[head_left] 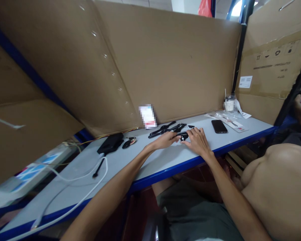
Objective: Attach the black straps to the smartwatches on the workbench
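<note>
Near the middle of the grey table, my left hand (167,140) and my right hand (197,140) are both closed on one small black watch (183,135). My left fingers pinch its left end; my right fingers curl over its right end and hide part of it. Just behind my hands lie several more black watches (163,130) with straps, partly overlapping. A phone with a lit, blurred screen (147,116) leans on the cardboard wall beyond them.
A dark phone (219,126) and plastic-wrapped packets (232,121) lie at the right, near a cup (229,104). On the left are a black pouch-like item (111,143), small round objects (128,143) and a white cable (87,194). Cardboard (178,67) encloses the back. Another person (278,184) sits at right.
</note>
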Demonstrator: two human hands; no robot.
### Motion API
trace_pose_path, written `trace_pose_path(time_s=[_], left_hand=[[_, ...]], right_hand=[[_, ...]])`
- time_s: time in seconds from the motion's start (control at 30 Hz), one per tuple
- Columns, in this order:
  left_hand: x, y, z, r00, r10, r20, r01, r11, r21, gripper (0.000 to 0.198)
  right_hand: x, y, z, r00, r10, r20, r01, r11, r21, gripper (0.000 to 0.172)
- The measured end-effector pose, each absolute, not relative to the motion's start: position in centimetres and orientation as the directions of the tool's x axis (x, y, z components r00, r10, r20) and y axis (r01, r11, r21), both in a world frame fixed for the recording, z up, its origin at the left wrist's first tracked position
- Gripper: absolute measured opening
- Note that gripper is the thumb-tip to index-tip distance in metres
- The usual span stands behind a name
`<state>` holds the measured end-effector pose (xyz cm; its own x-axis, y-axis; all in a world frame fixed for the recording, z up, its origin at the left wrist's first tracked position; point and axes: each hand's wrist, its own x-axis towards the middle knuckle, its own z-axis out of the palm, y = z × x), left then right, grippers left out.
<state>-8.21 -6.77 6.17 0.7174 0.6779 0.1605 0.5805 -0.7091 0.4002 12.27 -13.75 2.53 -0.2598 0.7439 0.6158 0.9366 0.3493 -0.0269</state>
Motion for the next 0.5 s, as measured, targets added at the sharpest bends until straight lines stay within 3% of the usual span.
trace_pose_path(time_s=[0.5], left_hand=[[-7.7, -6.1, 4.7, 0.675, 0.717, 0.176, 0.632, -0.684, 0.365, 0.045]], right_hand=[[12.5, -13.1, 1.9, -0.23, 0.77, 0.595, 0.946, 0.321, -0.049, 0.04]])
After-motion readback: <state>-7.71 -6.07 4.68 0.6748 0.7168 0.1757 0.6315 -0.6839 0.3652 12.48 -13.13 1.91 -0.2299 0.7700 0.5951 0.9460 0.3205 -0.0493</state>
